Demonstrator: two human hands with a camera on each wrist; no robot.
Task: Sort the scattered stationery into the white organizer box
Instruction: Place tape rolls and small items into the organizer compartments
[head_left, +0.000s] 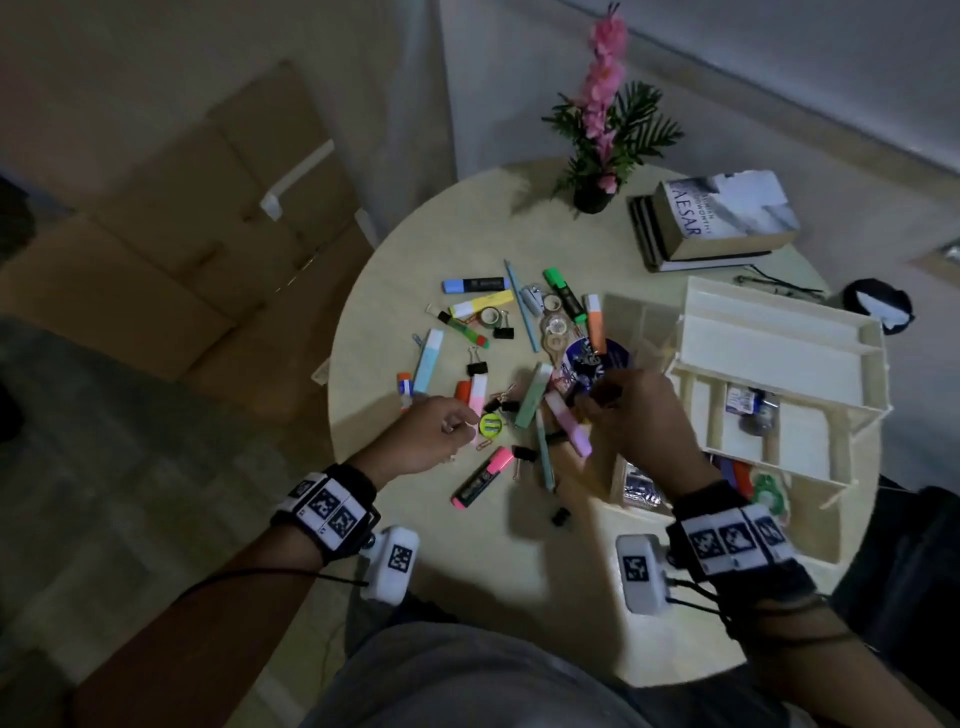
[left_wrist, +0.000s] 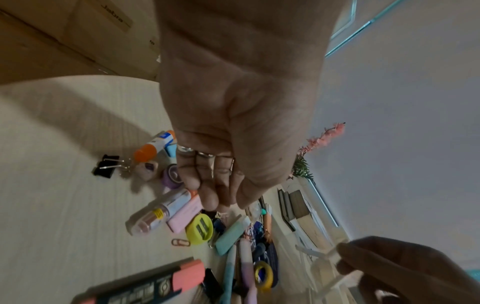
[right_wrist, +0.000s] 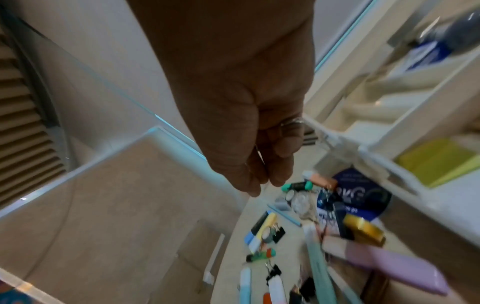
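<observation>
A: Left hand (head_left: 431, 434) curls over the pile beside the yellow sharpener (head_left: 490, 425) — holding anything?
B: Can't tell; right hand (head_left: 631, 415) neither, blurred by the white organizer box (head_left: 852, 338).
A: Pinch one small piece, lift clear.
B: Left wrist view alone shows a paper clip (left_wrist: 180, 242) — head view shows the compartments

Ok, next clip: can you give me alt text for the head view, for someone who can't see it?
Two hands work over stationery scattered on a round table: the left hand has its fingers curled beside a yellow round sharpener, the right hand near the white organizer box. Highlighters, binder clips and tape rolls lie about; books and a pink flower plant stand behind.
</observation>
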